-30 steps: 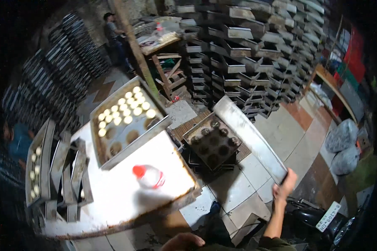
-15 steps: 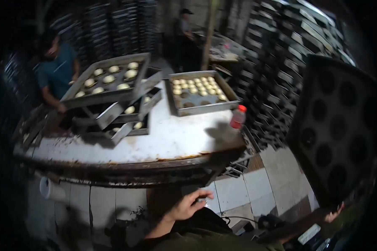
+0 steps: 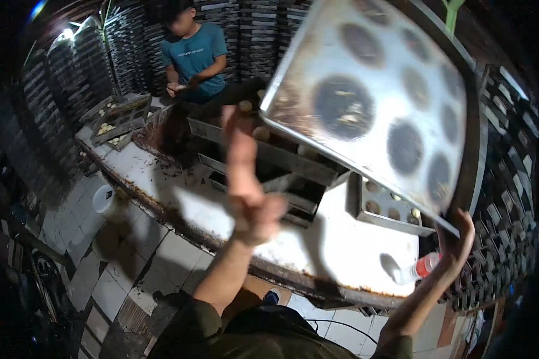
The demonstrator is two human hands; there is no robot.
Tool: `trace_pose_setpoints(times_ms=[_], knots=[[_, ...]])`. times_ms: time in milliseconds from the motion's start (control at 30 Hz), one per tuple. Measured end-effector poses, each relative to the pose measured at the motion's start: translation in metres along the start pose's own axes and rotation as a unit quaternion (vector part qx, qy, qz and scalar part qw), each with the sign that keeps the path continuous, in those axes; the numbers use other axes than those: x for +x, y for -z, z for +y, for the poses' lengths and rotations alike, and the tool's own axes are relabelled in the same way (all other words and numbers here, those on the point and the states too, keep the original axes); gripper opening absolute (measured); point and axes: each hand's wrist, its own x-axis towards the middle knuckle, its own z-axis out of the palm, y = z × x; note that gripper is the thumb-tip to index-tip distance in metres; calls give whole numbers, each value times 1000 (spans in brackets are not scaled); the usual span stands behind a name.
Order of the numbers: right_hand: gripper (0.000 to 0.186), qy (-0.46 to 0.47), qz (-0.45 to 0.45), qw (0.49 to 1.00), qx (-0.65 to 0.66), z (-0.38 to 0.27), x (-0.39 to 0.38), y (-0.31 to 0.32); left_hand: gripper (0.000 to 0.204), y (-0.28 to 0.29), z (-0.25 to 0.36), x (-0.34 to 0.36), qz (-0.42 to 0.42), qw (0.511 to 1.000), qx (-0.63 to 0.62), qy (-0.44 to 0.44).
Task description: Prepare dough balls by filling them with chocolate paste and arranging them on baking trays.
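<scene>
A square metal baking tray [image 3: 380, 115] with round dark wells is raised and tilted in front of me. At its lower right corner, my right hand [image 3: 458, 236] grips the edge. My left hand [image 3: 245, 179], blurred by motion, is lifted with its fingers stretched out and nothing visible in it. It hangs in front of the stacked trays [image 3: 293, 157] on the white-topped table [image 3: 365, 257]. Pale dough balls [image 3: 261, 133] show in the topmost stacked tray, which the raised tray partly covers.
A tray [image 3: 395, 227] with dough balls and a red-labelled bottle [image 3: 428, 264] stand at the table's right. More trays [image 3: 126, 113] lie far left, near a co-worker [image 3: 197, 57] behind the table. A white bucket [image 3: 103, 198] stands on the floor. Tray stacks line the walls.
My view has swung left. The tray in my right hand has come from the far right up over the stack. My left hand has risen from near my body toward the stack.
</scene>
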Motion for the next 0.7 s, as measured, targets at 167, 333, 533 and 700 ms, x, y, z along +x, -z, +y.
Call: trace_pose_setpoints(times_ms=[167, 333, 533, 700], knots=[[38, -220, 12, 975, 31, 97, 166, -103, 77, 36, -26, 22, -15, 974, 58, 216], [39, -221, -101, 950, -194, 148, 261, -108, 56, 35, -6, -30, -92, 930, 126, 333], [62, -3, 73, 997, -25, 191, 273, -94, 43, 54, -8, -49, -190, 923, 194, 274], [59, 18, 171, 914, -369, 243, 230, -51, 42, 64, -63, -41, -214, 930, 212, 213]])
